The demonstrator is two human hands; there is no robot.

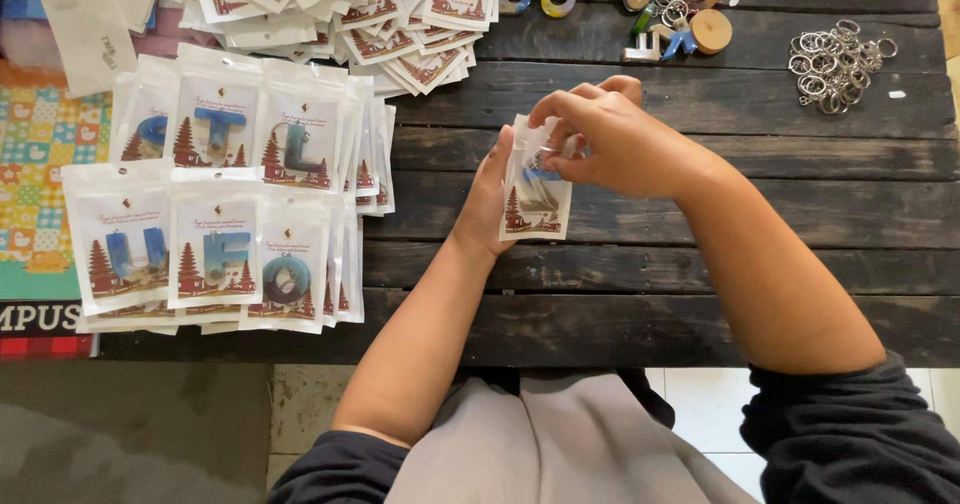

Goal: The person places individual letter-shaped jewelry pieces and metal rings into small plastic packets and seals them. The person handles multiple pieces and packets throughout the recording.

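Pouch [537, 204], glossy flat plastic, pinched by both hands: left [487, 199], right [615, 144], above dark planks [700, 294].

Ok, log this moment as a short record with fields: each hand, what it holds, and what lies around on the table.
left hand: left hand supports the small clear packet from behind, upright above the table
right hand: right hand pinches the packet's top edge
packet contents: printed card; the rest is too hidden to tell
surface: dark wooden plank table
left of hands: filled packets in overlapping rows, each showing a coloured letter
far edge: fanned empty packets, loose letter charms
far right: pile of metal key rings
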